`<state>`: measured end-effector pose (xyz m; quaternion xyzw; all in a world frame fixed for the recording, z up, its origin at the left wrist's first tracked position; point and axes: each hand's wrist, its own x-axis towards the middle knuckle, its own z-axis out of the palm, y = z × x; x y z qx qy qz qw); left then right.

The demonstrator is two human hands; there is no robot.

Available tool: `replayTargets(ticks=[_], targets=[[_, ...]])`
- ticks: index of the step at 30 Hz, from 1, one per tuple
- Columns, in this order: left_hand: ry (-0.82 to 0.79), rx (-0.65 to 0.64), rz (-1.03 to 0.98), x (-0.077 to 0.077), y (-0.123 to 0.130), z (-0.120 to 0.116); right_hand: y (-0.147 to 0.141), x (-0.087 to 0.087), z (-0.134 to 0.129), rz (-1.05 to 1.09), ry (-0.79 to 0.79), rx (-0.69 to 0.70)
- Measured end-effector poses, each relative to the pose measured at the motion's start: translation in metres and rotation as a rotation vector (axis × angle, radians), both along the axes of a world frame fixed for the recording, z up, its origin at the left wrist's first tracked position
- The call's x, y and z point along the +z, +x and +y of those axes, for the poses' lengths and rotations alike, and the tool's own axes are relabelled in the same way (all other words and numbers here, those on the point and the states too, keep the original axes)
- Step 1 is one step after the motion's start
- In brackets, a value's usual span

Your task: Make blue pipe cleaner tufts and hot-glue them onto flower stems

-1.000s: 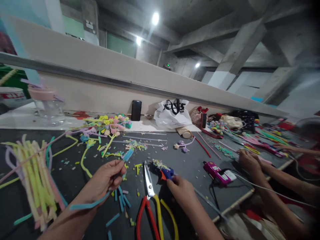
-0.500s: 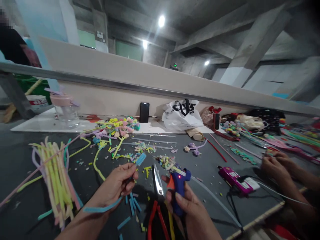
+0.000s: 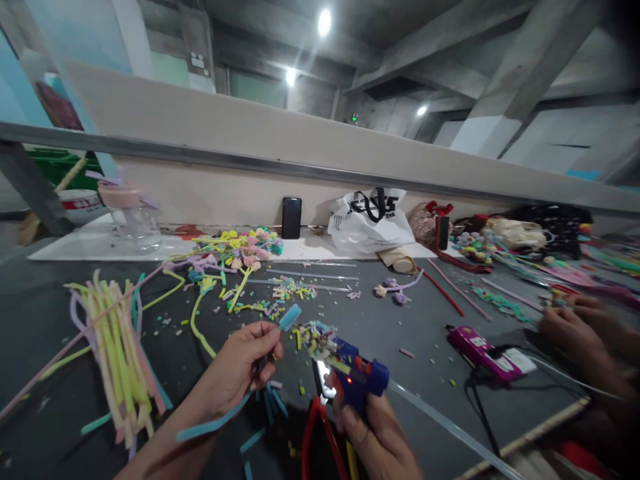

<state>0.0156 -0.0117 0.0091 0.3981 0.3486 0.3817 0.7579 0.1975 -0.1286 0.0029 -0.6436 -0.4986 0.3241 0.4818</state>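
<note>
My left hand pinches a blue pipe cleaner; its short folded end sticks out past the fingertips and a longer tail hangs below the wrist. My right hand is wrapped round a blue glue gun with a lit red light, its nozzle toward the left over a heap of cut scraps. A clear glue stick trails from the gun's back. Partly hidden under the right hand lie scissors with red handles. Short blue pieces are scattered between the hands.
A bundle of pastel pipe cleaners lies at left, fuzzy flowers behind. A purple power strip with cables sits at right, near another person's hands. A phone, a white bag and a clear cup line the back.
My right hand has turned the glue gun from upright to nearly level, its nozzle now toward the left and over the scissors' blades. The left hand keeps its pinch on the blue pipe cleaner.
</note>
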Motion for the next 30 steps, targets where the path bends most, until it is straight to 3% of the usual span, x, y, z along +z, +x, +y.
replayTargets(ticks=[4, 10, 14, 21, 30], targets=[[0.020, 0.001, 0.014, 0.001, 0.000, 0.000, 0.002, 0.002, 0.003, -0.081, 0.025, 0.103], [0.017, 0.015, 0.023, 0.006, 0.001, -0.002, 0.011, -0.013, 0.003, -0.117, -0.031, 0.104], [0.035, 0.006, 0.026, 0.007, 0.001, -0.002, 0.012, -0.016, 0.002, -0.083, -0.056, 0.058], [0.049, -0.002, 0.055, 0.003, 0.000, -0.003, -0.003, -0.011, 0.001, -0.020, 0.038, -0.085], [0.038, 0.001, 0.077, 0.006, 0.001, -0.003, 0.010, -0.010, 0.002, -0.028, -0.019, 0.029]])
